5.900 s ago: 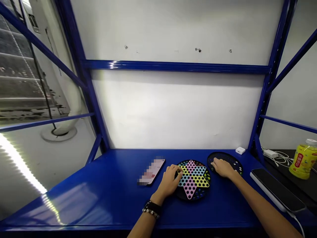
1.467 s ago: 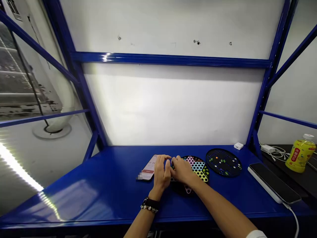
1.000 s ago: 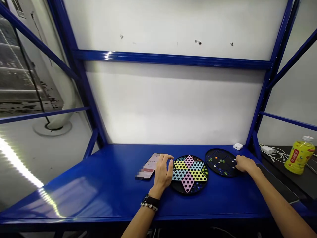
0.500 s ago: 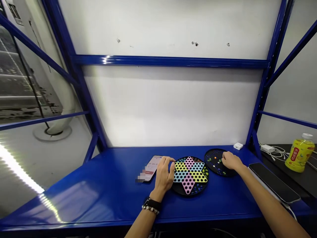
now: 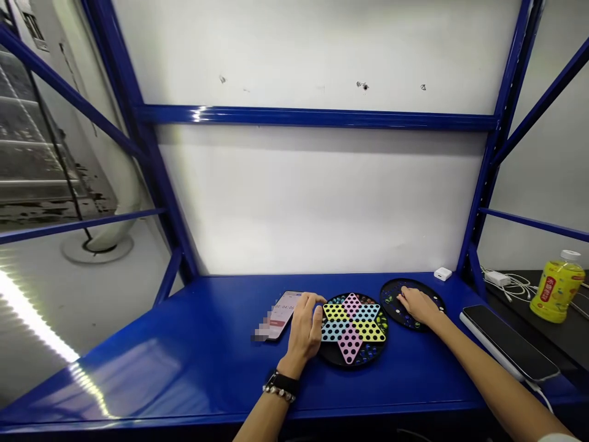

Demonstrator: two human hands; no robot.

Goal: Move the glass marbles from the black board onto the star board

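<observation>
A round black Chinese checkers board (image 5: 350, 344) lies on the blue table, its star of pink, yellow and pale blue points full of holes. Colored marbles show in the pockets around the star. My left hand (image 5: 304, 328) rests at the board's left edge, thumb and fingers apart, fingertips at the rim. My right hand (image 5: 418, 305) reaches over a round black tray (image 5: 391, 287) of scattered marbles. Its fingers are drawn together low over the tray, and whatever they pinch is hidden. White and green marbles lie around that hand.
A phone (image 5: 284, 310) with a running timer lies left of the board. To the right are another phone (image 5: 510, 341) on a white slab with a cable, and a small white case (image 5: 442, 274). A yellow drink bottle (image 5: 558, 288) stands on the black side table. Blue shelf posts frame both sides.
My right hand has shifted left across the tray, to where an orange marble was showing, uncovering the tray's right rim. My left hand stays at the board's edge.
</observation>
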